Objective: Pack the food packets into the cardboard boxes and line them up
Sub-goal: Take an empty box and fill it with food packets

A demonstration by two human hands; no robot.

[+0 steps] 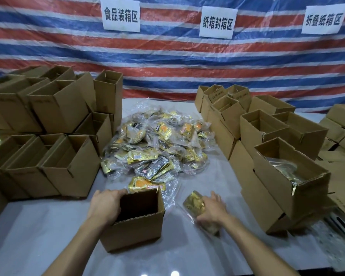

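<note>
Gripping the box (135, 232) with your left hand (107, 204) and gold packet (194, 203) with your right hand (212, 211), you risk snagging its plastic on the rim.

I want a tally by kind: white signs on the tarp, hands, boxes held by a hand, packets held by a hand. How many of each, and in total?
signs: 3
hands: 2, left hand and right hand
box held: 1
packet held: 1
Total: 7

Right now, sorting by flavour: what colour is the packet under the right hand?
The packet is gold, clearest in the head view.
</note>
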